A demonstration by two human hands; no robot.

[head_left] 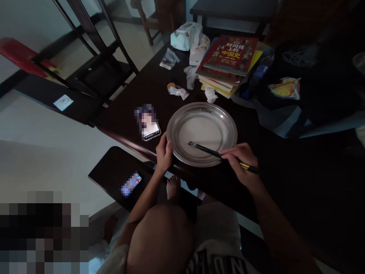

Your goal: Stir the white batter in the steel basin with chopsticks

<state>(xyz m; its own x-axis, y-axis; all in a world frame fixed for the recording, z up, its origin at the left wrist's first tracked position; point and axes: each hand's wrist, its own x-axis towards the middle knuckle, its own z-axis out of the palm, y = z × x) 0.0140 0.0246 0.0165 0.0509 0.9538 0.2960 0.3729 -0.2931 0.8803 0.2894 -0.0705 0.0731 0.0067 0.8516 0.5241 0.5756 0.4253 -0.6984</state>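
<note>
A round metal plate [202,161] rests near the front edge of the dark table, with a smooth white layer [199,129] covering its bottom; I cannot tell whether that is liquid or powder. My left hand [164,153] grips the plate's left rim, thumb on top and fingers at the outer side. In my right hand [242,161] is a pair of black chopsticks [207,150] with gold bands near the back end. Their tips point left and reach into the white layer. To the left of the plate lies a lit phone [151,131].
Behind the plate are crumpled tissues [211,95], a stack of books [230,57], a tissue pack [186,36] and a small clear bag [169,58]. A bottle [261,70] and a snack packet [285,88] lie right. Another phone [131,184] sits on the bench [110,167], near a blurred-out person.
</note>
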